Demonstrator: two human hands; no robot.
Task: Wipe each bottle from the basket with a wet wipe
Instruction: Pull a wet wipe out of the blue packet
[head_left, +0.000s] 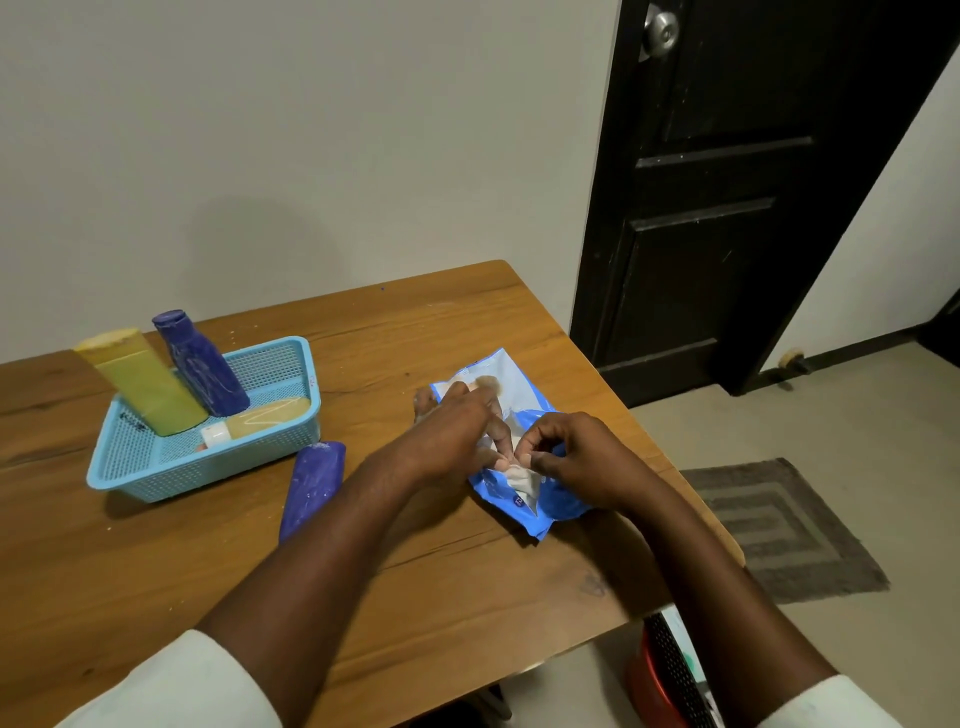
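The task looks to be at its opening — a wipe is only now being drawn out. The soft blue plastic pack of wet wipes (511, 457) lies on the brown wooden table (156, 571), well to the right of the light blue perforated plastic basket (202, 462). The left hand (457, 436) rests on the pack, with thumb and forefinger pinching at its opening; the right hand (566, 457) pinches the white wet wipe (519, 475) that shows at that same opening, fingertips of both hands nearly meeting there.

Three bottles are in the basket: an olive-yellow flat-topped plastic bottle (143, 382) and a dark blue plastic bottle (200, 364), both standing and leaning, and a pale amber bottle with a white cap (260, 418) lying along the front wall. A second dark blue plastic bottle (314, 486) lies on the table just outside the basket's front right corner — likely the first one to be wiped.

Whether that one has been cleaned cannot be told; pale streaks show on both blue bottles. By my reading, nearly all the wiping is left.
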